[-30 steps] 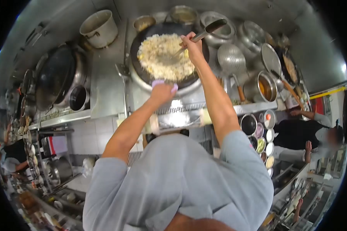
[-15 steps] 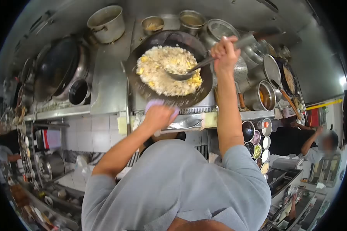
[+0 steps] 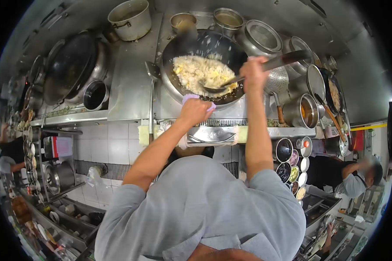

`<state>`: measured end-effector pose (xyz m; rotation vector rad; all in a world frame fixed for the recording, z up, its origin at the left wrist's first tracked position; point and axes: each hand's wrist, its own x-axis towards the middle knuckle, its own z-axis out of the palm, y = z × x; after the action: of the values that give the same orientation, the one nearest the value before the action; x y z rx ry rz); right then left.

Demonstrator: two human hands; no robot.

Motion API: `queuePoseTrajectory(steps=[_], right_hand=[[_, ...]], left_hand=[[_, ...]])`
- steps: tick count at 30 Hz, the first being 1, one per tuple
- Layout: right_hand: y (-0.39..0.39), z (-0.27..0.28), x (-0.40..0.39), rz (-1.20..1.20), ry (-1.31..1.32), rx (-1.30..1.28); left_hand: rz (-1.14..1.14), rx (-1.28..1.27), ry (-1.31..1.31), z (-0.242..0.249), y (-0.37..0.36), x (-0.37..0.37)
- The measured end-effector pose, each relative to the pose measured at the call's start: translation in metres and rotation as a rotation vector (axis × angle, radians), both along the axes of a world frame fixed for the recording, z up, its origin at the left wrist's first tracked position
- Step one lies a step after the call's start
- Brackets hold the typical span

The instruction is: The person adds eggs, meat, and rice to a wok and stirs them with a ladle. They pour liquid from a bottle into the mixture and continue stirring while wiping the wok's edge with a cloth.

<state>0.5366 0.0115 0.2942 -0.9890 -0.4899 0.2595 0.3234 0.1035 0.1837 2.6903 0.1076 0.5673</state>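
Observation:
A dark wok (image 3: pixel 222 45) sits on the stove ahead of me, holding rice with yellow egg pieces (image 3: pixel 198 69). My left hand (image 3: pixel 196 111) is closed around the wok's near edge through a purple cloth (image 3: pixel 190 97). Gripped in my right hand (image 3: pixel 254 75) is a ladle (image 3: pixel 234 81), its handle running up to the right. The ladle's bowl lies in the rice, partly covered by it. Some grains appear scattered against the wok's far wall. Just left of the wok, a long-handled spatula (image 3: pixel 152 89) rests on the metal counter.
A large pot (image 3: pixel 130 27) and metal bowls (image 3: pixel 229 20) line the back. A perforated strainer (image 3: pixel 278 81) and a steel pot (image 3: pixel 298 114) are to the right. Several ingredient containers (image 3: pixel 284 150) stand lower right. Another person (image 3: pixel 355 178) is at the far right.
The wok has shifted and the rice has bunched into a smaller heap, with bare wok wall showing behind it. Both hands keep their grips. The spatula by the wok is now plainly visible.

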Motion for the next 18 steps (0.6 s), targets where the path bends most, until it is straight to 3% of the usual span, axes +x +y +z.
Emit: queuePoseTrajectory(steps=[2, 4, 5, 8, 9, 11, 12, 14, 16, 18], right_hand=[[0.007, -0.027, 0.022, 0.180, -0.075, 0.064], [0.005, 0.004, 0.039, 0.182, -0.045, 0.095], [-0.003, 0.023, 0.043, 0.215, -0.054, 0.114], [-0.022, 0.070, 0.017, 0.092, -0.067, 0.217], [-0.025, 0.059, 0.003, 0.067, -0.092, 0.206], [-0.018, 0.038, -0.004, 0.023, -0.193, 0.214], [-0.001, 0.004, -0.001, -0.021, -0.041, 0.109], [0.025, -0.043, 0.031, 0.036, -0.043, 0.013], [0.030, 0.005, 0.050, 0.138, -0.008, 0.119], [0.015, 0.066, 0.049, 0.087, -0.044, 0.166]], left_hand=[[0.015, 0.025, 0.034, -0.027, -0.012, -0.009], [-0.032, 0.072, -0.013, -0.032, -0.021, -0.075], [-0.086, 0.083, -0.110, -0.019, -0.018, -0.095], [-0.088, 0.039, 0.042, 0.045, -0.011, -0.078], [-0.056, -0.010, 0.131, 0.039, -0.003, -0.050], [-0.062, 0.035, -0.024, 0.025, 0.011, 0.003], [-0.021, 0.035, -0.040, 0.007, 0.008, 0.009], [0.011, 0.019, -0.050, -0.028, -0.005, 0.017], [-0.003, 0.024, 0.134, -0.031, -0.018, -0.037], [-0.074, 0.176, -0.084, -0.012, -0.008, -0.082]])
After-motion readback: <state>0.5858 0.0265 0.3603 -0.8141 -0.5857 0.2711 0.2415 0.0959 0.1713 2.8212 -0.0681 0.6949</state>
